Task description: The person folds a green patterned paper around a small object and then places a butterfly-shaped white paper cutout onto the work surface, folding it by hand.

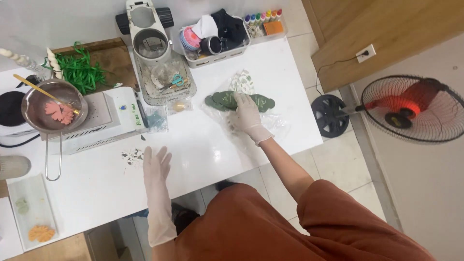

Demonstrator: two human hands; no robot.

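At the far left, a metal pan (54, 107) with a pink leaf-shaped piece (59, 112) and a stick (41, 90) in it is set on a white box-shaped appliance (104, 121); its long handle (53, 159) overhangs the white table (203, 154) and could be caught by a sleeve, tipping the pan. The gloved left hand (155, 166) is held flat just above the table with fingers spread wide and nothing gripped, just beside small scattered fragments (133, 156), which could be swept off the edge by it. Further right, the gloved right hand (247, 113) is pressed, fingers extended and close together, onto the green leaf-shaped pieces (238, 100) lying on a clear plastic sheet (241, 128) near the table's right side. Whether anything is pinched under the palm cannot be told. The pieces could be cracked by too much pressure, or dragged if the sheet slips. The fan (411, 108) on the floor might lift the sheet.
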